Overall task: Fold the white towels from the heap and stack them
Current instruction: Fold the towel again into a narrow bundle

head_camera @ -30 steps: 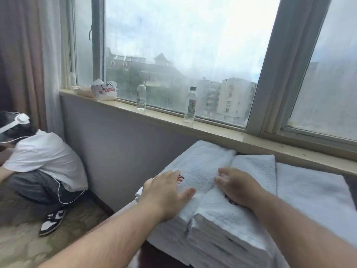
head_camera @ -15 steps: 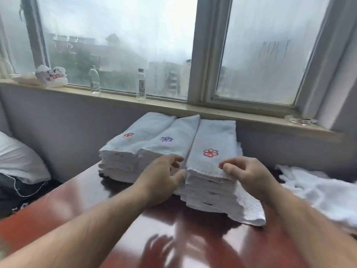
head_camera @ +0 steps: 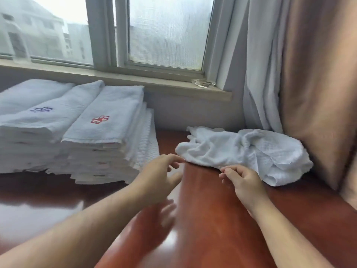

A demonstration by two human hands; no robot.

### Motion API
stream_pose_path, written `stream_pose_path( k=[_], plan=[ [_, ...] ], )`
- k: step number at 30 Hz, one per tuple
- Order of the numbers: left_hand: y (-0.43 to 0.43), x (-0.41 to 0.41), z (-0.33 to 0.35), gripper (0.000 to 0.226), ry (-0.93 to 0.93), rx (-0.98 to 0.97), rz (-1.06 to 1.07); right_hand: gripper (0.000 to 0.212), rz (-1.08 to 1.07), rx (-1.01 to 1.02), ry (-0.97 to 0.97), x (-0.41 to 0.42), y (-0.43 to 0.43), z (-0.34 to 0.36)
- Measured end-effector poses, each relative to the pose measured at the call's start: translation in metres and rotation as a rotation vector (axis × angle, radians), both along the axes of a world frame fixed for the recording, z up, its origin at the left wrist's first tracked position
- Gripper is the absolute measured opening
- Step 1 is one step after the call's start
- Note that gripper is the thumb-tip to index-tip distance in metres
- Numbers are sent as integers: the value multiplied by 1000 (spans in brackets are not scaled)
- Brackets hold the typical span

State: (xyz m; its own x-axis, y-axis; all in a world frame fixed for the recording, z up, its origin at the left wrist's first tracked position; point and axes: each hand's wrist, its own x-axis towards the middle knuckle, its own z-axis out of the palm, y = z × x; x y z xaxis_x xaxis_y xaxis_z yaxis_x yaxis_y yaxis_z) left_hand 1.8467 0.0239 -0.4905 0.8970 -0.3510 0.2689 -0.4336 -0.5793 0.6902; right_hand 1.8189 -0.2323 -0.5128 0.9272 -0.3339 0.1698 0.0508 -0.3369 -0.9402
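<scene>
Counting two grips, left grip and right grip, above one red-brown worktop. Standing to the left of the left grip, three stacks of folded towels: near stack, middle stack, far stack, towels per stack blurring beyond counting. Showing on them, two stitched flowers: one red flower on the near stack, one blue flower on the middle stack. Lying just beyond the right grip, one rumpled heap; towels in it not separating enough for counting. Sitting well beyond the right grip on the sill, one glass dish. Hanging to the right grip's right, two curtains: one sheer white curtain, one tan curtain.
</scene>
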Motion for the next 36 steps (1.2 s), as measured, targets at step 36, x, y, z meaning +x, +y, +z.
stream_pose_path(
  k=[36],
  plan=[
    [-129, 110, -45, 41, -231, 42, -312, 21, -354, 330, -280, 53, -89, -19]
  ],
)
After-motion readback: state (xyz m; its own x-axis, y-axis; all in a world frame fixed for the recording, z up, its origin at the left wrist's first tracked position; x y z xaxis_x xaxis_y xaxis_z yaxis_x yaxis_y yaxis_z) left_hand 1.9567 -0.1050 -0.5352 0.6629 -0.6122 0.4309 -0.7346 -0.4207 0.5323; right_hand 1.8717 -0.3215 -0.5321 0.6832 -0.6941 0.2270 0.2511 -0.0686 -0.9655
